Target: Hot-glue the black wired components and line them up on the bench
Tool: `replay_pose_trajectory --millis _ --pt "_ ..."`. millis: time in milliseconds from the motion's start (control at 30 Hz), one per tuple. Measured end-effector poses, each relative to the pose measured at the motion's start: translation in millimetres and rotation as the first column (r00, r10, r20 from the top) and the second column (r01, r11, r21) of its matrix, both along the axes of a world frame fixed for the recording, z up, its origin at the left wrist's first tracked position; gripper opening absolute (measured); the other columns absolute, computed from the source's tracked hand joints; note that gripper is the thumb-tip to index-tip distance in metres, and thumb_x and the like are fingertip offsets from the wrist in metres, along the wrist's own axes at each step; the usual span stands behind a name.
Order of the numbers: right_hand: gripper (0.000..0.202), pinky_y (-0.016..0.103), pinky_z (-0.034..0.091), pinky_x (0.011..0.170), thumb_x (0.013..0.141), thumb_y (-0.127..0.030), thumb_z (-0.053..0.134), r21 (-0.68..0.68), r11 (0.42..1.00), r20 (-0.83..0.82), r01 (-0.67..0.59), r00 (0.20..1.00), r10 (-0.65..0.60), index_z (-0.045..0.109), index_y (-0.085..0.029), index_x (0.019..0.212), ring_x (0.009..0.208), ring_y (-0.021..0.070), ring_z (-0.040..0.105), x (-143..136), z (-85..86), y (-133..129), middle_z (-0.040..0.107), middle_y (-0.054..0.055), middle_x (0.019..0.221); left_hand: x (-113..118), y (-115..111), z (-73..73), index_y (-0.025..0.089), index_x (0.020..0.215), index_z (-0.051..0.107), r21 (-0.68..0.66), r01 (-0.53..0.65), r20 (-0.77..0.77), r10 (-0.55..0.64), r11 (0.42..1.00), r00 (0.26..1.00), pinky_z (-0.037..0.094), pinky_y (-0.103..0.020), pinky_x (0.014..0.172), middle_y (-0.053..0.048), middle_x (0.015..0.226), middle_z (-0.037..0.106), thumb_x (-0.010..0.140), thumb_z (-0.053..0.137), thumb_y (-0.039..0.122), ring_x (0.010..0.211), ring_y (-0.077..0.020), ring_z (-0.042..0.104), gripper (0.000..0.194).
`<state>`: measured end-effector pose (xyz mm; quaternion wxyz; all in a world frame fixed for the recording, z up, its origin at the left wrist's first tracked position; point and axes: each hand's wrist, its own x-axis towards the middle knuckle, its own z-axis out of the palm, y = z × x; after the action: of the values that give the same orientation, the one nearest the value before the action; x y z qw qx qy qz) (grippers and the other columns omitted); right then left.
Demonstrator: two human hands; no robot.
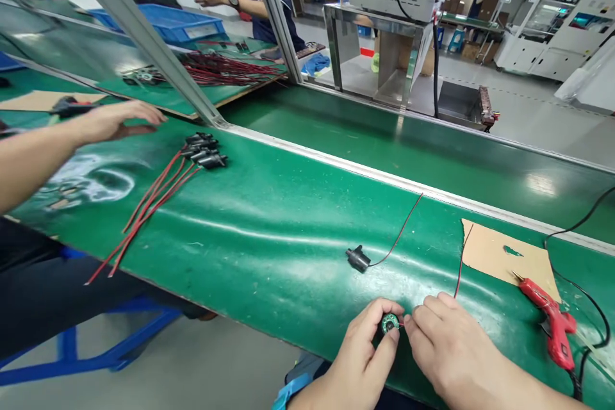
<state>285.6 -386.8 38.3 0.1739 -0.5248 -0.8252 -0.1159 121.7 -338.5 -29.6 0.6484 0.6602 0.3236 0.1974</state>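
Near the front edge of the green table, my left hand (364,349) is closed, thumb and forefinger gripping a small round part with a green circuit board (390,323) on its face. Beside it, my right hand (446,339) is closed on a thin red wire (460,272). The wire runs from the part and comes out again above my knuckles towards the cardboard. Ahead of my hands lies a black cylindrical part (358,259) with its own red wire trailing away to the upper right.
A red glue gun (552,323) lies at the right by a cardboard piece (507,251). At left, several black wired parts (204,150) are piled near a co-worker's hand (120,120). A metal rail (327,157) borders the table; beyond stand a blue tray (158,22) and other people.
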Motion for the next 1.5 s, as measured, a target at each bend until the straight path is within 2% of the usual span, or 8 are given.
replay_pose_trajectory --millis 300,500,667,867,1033,1133,1267,1500 --pt "0.033 0.033 0.023 0.071 0.098 -0.009 0.037 -0.042 0.999 -0.004 -0.033 0.999 0.033 0.055 -0.016 0.071 0.068 0.0152 0.037 -1 0.3 -4 0.051 0.002 0.068 0 -4 4.9 0.019 0.117 0.047 -0.060 0.036 0.003 -0.036 0.998 0.999 0.044 -0.034 0.100 -0.009 0.112 0.058 0.099 0.032 0.026 0.107 -0.0173 0.055 0.025" --pt "0.027 0.036 0.025 0.073 0.090 -0.016 0.056 -0.083 0.996 0.080 -0.013 0.997 0.020 0.052 -0.018 0.064 0.068 0.0153 0.042 -2 -9.8 -9 0.050 0.002 0.065 -3 -4 15.2 0.021 0.133 0.038 -0.099 0.145 -0.016 -0.147 0.984 0.989 0.041 -0.035 0.109 -0.010 0.123 0.055 0.101 0.030 0.035 0.120 -0.0188 0.053 0.035" --pt "0.036 0.039 0.029 0.077 0.078 -0.022 0.072 -0.154 0.988 0.128 0.031 0.992 -0.011 0.045 -0.019 0.054 0.070 0.0167 0.044 -6 -16.9 -14 0.049 0.002 0.062 1 -4 16.3 0.020 0.134 0.035 -0.134 0.208 0.041 -0.204 0.969 0.978 0.041 -0.036 0.110 -0.010 0.122 0.056 0.101 0.031 0.031 0.115 -0.0174 0.054 0.035" --pt "0.036 0.038 0.027 0.075 0.082 -0.017 0.063 -0.173 0.985 0.032 0.010 0.999 -0.004 0.040 -0.019 0.054 0.070 0.0157 0.040 -7 -8.0 -10 0.045 0.002 0.060 8 -3 16.9 0.020 0.135 0.039 -0.277 0.171 0.107 -0.147 0.945 0.983 0.045 -0.035 0.103 -0.007 0.111 0.058 0.097 0.046 0.035 0.093 -0.0145 0.053 0.042" --pt "0.021 0.049 0.026 0.111 0.092 -0.009 0.047 -0.103 0.993 -0.168 0.059 0.983 -0.076 0.058 -0.020 0.077 0.091 0.0162 0.054 0 14.3 -19 0.061 0.000 0.083 10 -2 13.0 0.022 0.134 0.044 -0.360 0.160 0.176 -0.101 0.919 0.979 0.044 -0.034 0.102 -0.006 0.108 0.057 0.096 0.051 0.034 0.098 -0.0151 0.054 0.040" --pt "0.017 0.043 0.040 0.104 0.090 -0.010 0.057 0.011 0.984 -0.309 0.179 0.936 -0.167 0.061 -0.018 0.104 0.105 0.0181 0.057 5 19.5 -35 0.065 0.006 0.104 9 0 10.1 0.024 0.135 0.044 -0.370 0.125 0.172 -0.064 0.921 0.983 0.043 -0.033 0.101 -0.006 0.111 0.057 0.095 0.050 0.029 0.107 -0.0164 0.053 0.041" --pt "0.028 0.024 0.054 0.074 0.090 -0.008 0.059 -0.120 0.972 -0.589 0.202 0.774 -0.233 0.057 -0.015 0.117 0.081 0.0097 0.058 5 -3.7 -53 0.061 0.006 0.097 8 3 9.9 0.027 0.141 0.040 -0.402 0.092 0.142 -0.038 0.911 0.989 0.044 -0.030 0.097 -0.008 0.128 0.052 0.095 0.050 0.028 0.107 -0.0147 0.053 0.047" --pt "0.042 0.026 0.059 0.074 0.088 -0.020 0.068 -0.300 0.949 -0.625 0.098 0.731 -0.273 0.057 -0.020 0.128 0.086 0.0135 0.063 -8 -40.6 -47 0.064 0.005 0.095 12 0 15.3 0.028 0.142 0.038 -0.488 0.120 0.160 -0.047 0.864 0.986 0.044 -0.034 0.110 -0.009 0.144 0.046 0.092 0.059 0.031 0.126 -0.0189 0.052 0.055"
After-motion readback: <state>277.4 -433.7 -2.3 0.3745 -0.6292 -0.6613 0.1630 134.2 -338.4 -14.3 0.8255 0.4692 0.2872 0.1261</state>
